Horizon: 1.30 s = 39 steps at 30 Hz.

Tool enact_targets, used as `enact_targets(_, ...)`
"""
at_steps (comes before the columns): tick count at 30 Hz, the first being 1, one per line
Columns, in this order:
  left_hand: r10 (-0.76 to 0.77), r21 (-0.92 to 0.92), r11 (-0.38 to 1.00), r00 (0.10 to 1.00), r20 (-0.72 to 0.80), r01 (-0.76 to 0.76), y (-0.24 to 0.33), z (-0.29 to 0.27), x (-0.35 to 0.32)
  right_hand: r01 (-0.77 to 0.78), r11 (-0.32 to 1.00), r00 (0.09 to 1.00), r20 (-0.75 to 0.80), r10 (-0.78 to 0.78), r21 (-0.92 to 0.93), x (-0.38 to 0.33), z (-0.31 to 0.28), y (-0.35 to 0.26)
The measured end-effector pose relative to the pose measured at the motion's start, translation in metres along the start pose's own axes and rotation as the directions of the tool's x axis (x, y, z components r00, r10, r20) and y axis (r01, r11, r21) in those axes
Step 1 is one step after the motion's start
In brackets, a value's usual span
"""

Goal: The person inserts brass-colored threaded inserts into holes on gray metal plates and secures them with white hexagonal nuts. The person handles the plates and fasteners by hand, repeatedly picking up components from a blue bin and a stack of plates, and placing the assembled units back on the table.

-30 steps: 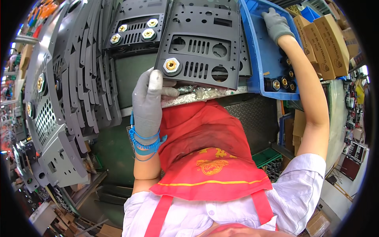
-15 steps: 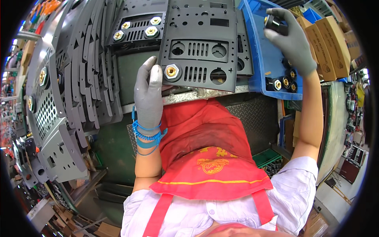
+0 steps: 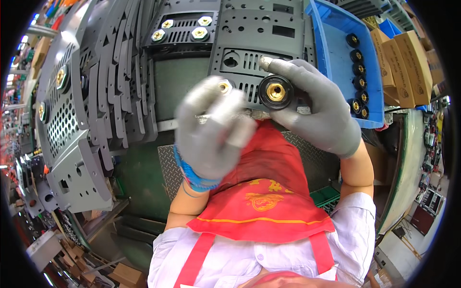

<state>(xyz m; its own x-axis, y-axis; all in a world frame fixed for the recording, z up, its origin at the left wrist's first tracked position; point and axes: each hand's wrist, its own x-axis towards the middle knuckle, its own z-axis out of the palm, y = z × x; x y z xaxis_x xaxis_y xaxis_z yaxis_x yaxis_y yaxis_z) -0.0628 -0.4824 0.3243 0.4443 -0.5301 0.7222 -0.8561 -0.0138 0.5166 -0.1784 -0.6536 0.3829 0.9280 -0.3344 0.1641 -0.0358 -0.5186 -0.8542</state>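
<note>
My right hand [image 3: 317, 98], in a grey glove, grips a round black fitting with a brass hex centre [image 3: 275, 91] between thumb and fingers. It holds this fitting over the lower right part of a dark grey slotted metal panel [image 3: 297, 45]. My left hand [image 3: 206, 127], also gloved, is smeared by motion just in front of the panel's lower left corner. Its fingers are bent, and whether they hold anything is unclear. Behind its fingertips shows a brass-centred fitting [image 3: 224, 86] seated in the panel. An open round hole [image 3: 231, 59] lies farther up the panel.
To the right, a blue bin [image 3: 331, 53] holds several black fittings [image 3: 359, 82], with cardboard boxes [image 3: 406, 67] beyond. Another panel with several brass-centred fittings [image 3: 199, 33] lies at the back left. A row of upright metal panels [image 3: 103, 81] stands on the left.
My right hand has come from above the blue bin to the panel, carrying the black fitting. My left hand has moved right and nearer to me. The view has shifted slightly.
</note>
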Motion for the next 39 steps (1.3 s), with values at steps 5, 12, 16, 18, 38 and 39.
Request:
enact_targets(5,-0.222,-0.415,0.878,0.971,0.085,0.238,0.009,0.007,-0.009,0.068,0.991,0.997,-0.022,-0.071,-0.117,-0.01,0.016,-0.019)
enact_targets(12,-0.666,-0.796,0.139,0.651,0.365,0.589,-0.007,0.031,-0.015,0.174,0.972,0.961,-0.19,-0.203,-0.159,0.01,0.039,0.025)
enact_targets(16,-0.553,-0.902,0.102,0.778,0.298,0.418,-0.035,0.058,0.006,0.188,0.935,0.922,-0.275,-0.274,-0.301,0.044,0.042,0.042)
enact_targets(18,-0.537,-0.929,-0.089,0.768,0.348,0.358,-0.047,0.064,0.02,0.069,0.99,0.94,-0.325,-0.107,-0.126,0.06,0.039,0.038)
enact_targets(38,-0.414,-0.856,-0.265,0.749,0.517,0.444,-0.077,0.059,0.031,0.246,0.912,0.961,0.04,-0.274,0.329,0.065,0.03,0.015)
enact_targets(39,-0.408,-0.865,-0.257,0.763,0.502,0.431,-0.079,0.059,0.029,0.298,0.905,0.949,0.004,-0.314,0.304,0.066,0.033,0.017)
